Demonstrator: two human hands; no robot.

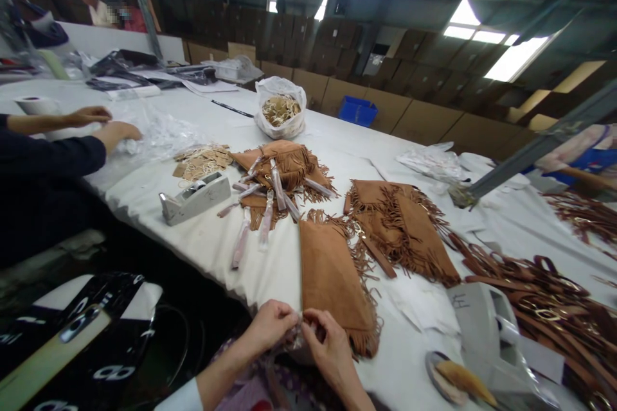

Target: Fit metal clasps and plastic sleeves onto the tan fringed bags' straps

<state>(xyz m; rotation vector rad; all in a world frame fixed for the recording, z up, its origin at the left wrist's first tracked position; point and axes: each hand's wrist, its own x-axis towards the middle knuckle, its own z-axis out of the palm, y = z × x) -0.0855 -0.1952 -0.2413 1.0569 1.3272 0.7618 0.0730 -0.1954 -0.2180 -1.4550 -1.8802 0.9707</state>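
Observation:
At the table's near edge, my left hand [272,324] and my right hand [330,348] meet with fingertips pinched together. Between them is a small, partly see-through bit, too blurred to name. A brown suede bag piece with fringe [332,263] lies flat just beyond my fingers, its near corner close to my right hand. Behind it to the right rest more fringed brown bags [402,225], with a strap and metal clasp showing. Further left, a heap of fringed bags [294,164] carries several plastic-wrapped straps [266,221].
A grey tape dispenser [197,198] stands left, beside paper tags [202,162]. A bag of tags [281,106] sits farther back. On the right are another dispenser [486,334], a tape roll [446,376] and piled brown straps [544,302]. A co-worker's hands [113,128] handle clear plastic at left.

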